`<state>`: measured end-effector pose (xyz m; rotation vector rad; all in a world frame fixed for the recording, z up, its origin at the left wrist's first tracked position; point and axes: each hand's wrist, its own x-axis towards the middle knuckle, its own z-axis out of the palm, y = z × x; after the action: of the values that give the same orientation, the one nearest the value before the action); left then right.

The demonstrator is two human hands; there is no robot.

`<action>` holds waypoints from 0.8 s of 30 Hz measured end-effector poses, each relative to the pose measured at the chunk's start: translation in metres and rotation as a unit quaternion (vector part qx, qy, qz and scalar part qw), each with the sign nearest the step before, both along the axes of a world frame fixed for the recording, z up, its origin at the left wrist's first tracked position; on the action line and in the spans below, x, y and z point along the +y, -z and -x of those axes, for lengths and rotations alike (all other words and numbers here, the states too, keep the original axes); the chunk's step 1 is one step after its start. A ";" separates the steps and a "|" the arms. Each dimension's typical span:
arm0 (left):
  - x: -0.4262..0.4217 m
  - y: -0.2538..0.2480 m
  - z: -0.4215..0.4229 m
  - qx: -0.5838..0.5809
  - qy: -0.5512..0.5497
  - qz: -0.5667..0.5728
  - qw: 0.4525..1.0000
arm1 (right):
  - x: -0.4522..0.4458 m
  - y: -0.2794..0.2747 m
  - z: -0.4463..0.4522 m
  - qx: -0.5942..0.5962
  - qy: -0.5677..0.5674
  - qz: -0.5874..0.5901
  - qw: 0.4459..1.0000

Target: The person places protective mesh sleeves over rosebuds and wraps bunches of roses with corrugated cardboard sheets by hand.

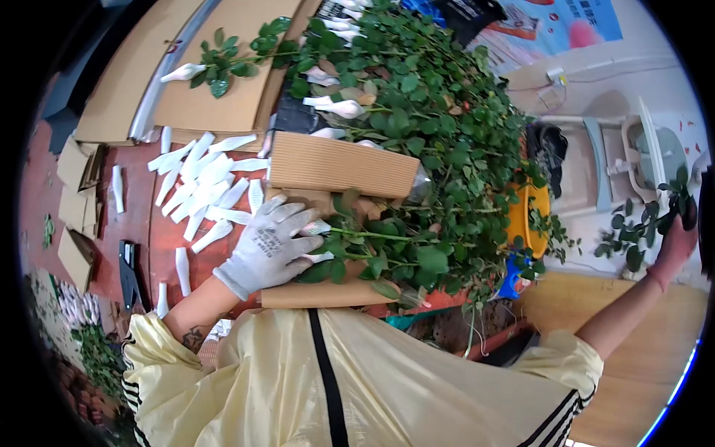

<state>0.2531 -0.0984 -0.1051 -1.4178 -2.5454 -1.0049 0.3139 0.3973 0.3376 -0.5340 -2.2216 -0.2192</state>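
My left hand (272, 242), in a grey-white glove, lies with fingers spread over the corrugated cardboard, its fingertips touching white-sleeved flower buds (316, 228). Leafy green stems (387, 237) run from these buds to the right. Far out at the right edge, my right hand (676, 242), in a pinkish glove, is closed around leafy stems (633, 227) that hang down; its fingers are partly hidden. Just beyond my left hand is a scattered pile of white mesh-like sleeves (205, 182).
A folded corrugated cardboard piece (342, 164) sits beside a large heap of leafy stems (439, 97). A black stapler (129, 272) lies at left. Flat cardboard sheets (216, 89) are stacked at the back. A yellow container (530, 216) and a pale chair (596, 164) stand at right.
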 end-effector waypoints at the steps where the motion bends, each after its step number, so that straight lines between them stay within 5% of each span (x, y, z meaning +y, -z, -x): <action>1: -0.001 -0.004 0.001 0.010 0.010 -0.002 1.000 | -0.036 0.028 0.011 -0.022 -0.074 -0.005 0.997; 3: -0.001 -0.009 -0.002 0.000 0.010 0.008 1.000 | -0.125 0.099 0.020 -0.159 -0.163 -0.124 0.966; 4: -0.002 -0.011 -0.003 -0.011 0.009 0.007 1.000 | -0.160 0.136 0.017 -0.272 -0.182 -0.340 0.882; 5: -0.003 -0.015 -0.003 -0.006 0.010 0.012 1.000 | -0.195 0.185 0.017 -0.317 -0.219 -0.355 0.852; 7: -0.007 -0.016 -0.004 -0.046 0.007 0.011 0.999 | -0.221 0.272 0.026 -0.330 -0.421 0.130 0.835; 13: -0.015 -0.013 -0.008 -0.020 -0.024 0.010 0.999 | -0.276 0.384 0.061 -0.615 -0.369 -0.089 0.691; 22: -0.019 -0.015 -0.005 -0.045 0.027 -0.039 0.998 | -0.254 0.422 0.033 -0.531 -0.458 -0.064 0.710; 24: -0.011 -0.031 -0.002 0.022 -0.080 0.009 0.996 | -0.251 0.426 0.032 -0.452 -0.496 -0.065 0.738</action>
<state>0.2552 -0.1097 -0.0743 -1.2023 -2.5937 -0.9161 0.2816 0.1460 -0.0883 1.1194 -3.0185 -0.0437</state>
